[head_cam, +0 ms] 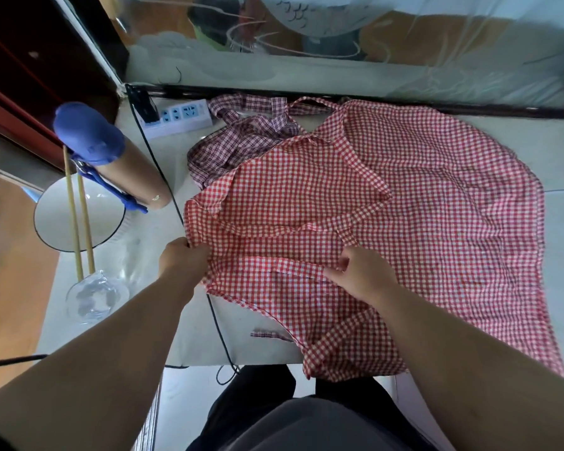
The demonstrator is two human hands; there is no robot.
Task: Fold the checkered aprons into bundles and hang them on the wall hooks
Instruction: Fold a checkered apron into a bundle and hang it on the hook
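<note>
- The red apron (pixel 420 203) lies spread almost flat over the middle and right of the table (pixel 189 333). Its near corner hangs off the near edge.
- The left hand (pixel 183 260) grips the apron's left edge, with the fingers curled onto the cloth.
- The right hand (pixel 360 276) is near the apron's middle. Its thumb and fingers pinch the fabric where a strap (pixel 297 266) crosses it.
- A few loose overlaps show on the apron's left side, but there is no bundle, so the folding looks to be at its start.
- The purple apron (pixel 241 141) is crumpled at the far left, partly under the red one and not folded.
- No wall hooks are in view and nothing is hung. Both aprons have yet to be bundled and hung, so most of the task remains.
- To the left are a power strip (pixel 179 117), a blue-capped bottle (pixel 111 161), a plate (pixel 59 219) with chopsticks (pixel 85 222) across it, and a glass (pixel 95 297). None of them touches the red apron.
</note>
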